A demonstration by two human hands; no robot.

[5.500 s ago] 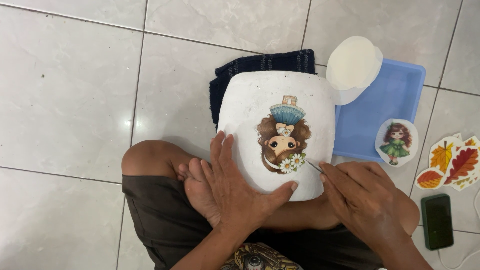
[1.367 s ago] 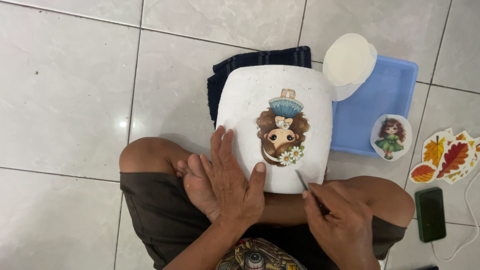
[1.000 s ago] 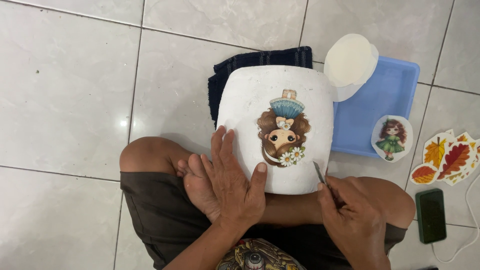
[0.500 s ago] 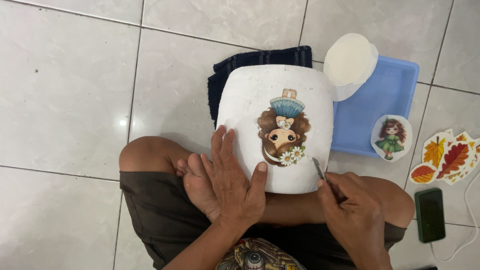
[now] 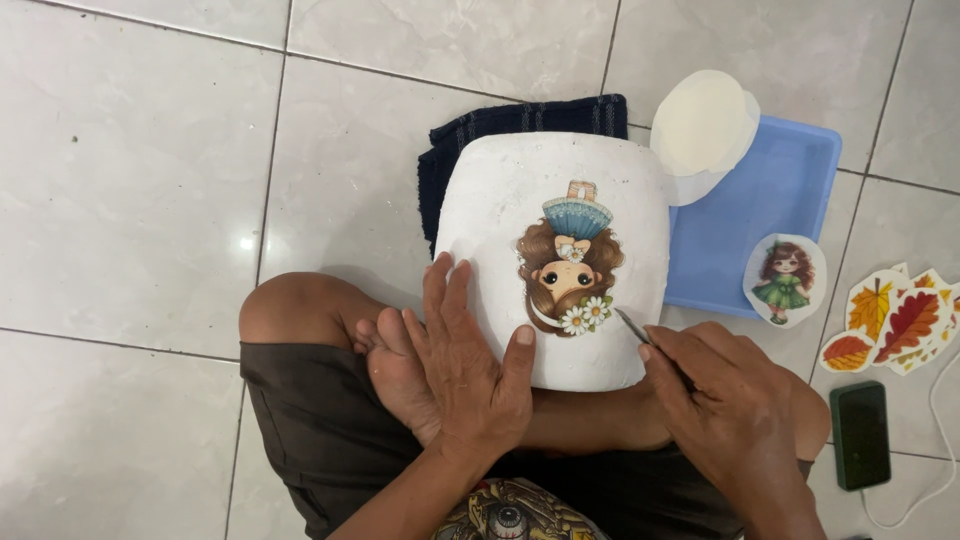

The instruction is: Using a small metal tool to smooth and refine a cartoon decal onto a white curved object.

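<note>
The right hand is closed around a thin grey metal tool, thumb and fingers pinching its shaft so that the point pokes out toward the right edge of the white rounded slab, just beside the daisies of the picture stuck on it. Against the frame half a second back, the hand and tool sit almost where they were, the tip only slightly nearer the slab's edge; a little over a second ago the hand was lower and the tool pointed at the slab's lower right corner. The left hand lies flat and spread, fingers together on the lower left part of the slab and the thumb stretched toward the picture, and it has not shifted through the earlier frames. The slab rests on the person's crossed legs, its far end over a folded dark blue cloth on the pale tiled floor. The picture, a brown-haired cartoon girl with a blue hat, lies upside down to the viewer. To the right are a light blue plastic tray, a round white disc overlapping its corner, a cut-out girl in a green dress, cut-out autumn leaves and a dark phone with a white cable.
</note>
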